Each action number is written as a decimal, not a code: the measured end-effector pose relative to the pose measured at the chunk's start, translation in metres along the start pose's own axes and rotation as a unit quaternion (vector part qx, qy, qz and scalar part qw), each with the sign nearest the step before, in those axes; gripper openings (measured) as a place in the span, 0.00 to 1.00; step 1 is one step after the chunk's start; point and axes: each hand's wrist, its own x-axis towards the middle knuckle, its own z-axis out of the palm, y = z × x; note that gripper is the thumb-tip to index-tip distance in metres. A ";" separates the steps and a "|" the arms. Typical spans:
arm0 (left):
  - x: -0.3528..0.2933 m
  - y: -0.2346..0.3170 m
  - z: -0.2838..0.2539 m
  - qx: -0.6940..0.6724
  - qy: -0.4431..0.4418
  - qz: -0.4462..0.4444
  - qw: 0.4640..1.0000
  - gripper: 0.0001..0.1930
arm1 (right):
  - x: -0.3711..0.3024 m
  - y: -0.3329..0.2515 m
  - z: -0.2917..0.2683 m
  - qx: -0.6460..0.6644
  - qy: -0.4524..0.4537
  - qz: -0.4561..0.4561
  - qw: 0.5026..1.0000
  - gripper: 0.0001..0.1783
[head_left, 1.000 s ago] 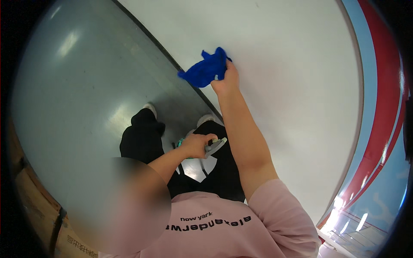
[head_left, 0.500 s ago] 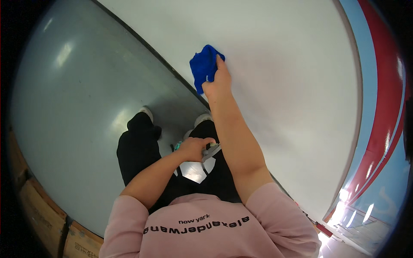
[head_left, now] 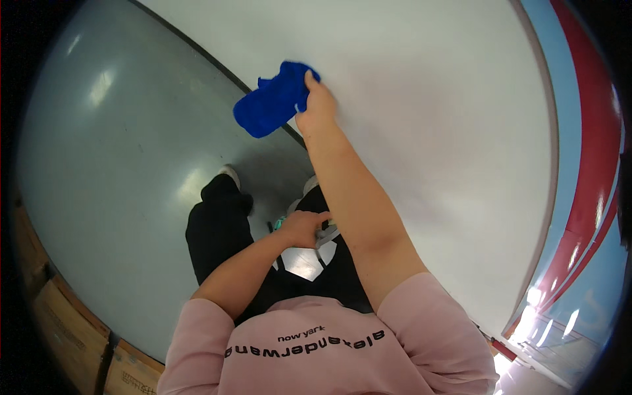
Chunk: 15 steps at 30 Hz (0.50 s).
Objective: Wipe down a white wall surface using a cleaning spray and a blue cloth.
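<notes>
A blue cloth point(head_left: 273, 102) is pinched in my right hand point(head_left: 318, 108), thumb on top. Its loose part hangs out to the left, past the dark edge of a large white panel point(head_left: 428, 131). My right forearm stretches forward along that panel. Close to my lap, my left hand point(head_left: 303, 229) is closed around a grey thing point(head_left: 327, 235), mostly hidden by the fingers and my right arm. A small teal piece point(head_left: 280, 224) shows on the other side of the left hand; I cannot tell whether it belongs to the grey thing.
Smooth grey floor point(head_left: 118, 171) spreads to the left of the panel's dark edging point(head_left: 217, 62). Cardboard boxes point(head_left: 69, 322) stand at the lower left. A curved red and light blue surface point(head_left: 592, 131) rises on the right. My legs and shoes are below the panel's edge.
My right hand has moved left with the blue cloth, which has swung out over the panel's dark edge. My left hand stays closed on the grey thing, barely shifted.
</notes>
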 end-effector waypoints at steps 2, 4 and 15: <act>0.013 -0.010 0.016 0.050 0.030 0.070 0.996 0.32 | 0.018 0.002 -0.020 0.042 0.049 0.016 0.998 0.14; 0.009 -0.003 0.011 0.026 0.033 0.073 0.996 0.31 | 0.013 -0.003 -0.025 0.053 0.107 0.045 0.992 0.17; -0.001 0.005 0.007 0.014 0.029 0.070 0.997 0.36 | -0.098 -0.098 -0.008 0.057 0.000 -0.072 0.996 0.11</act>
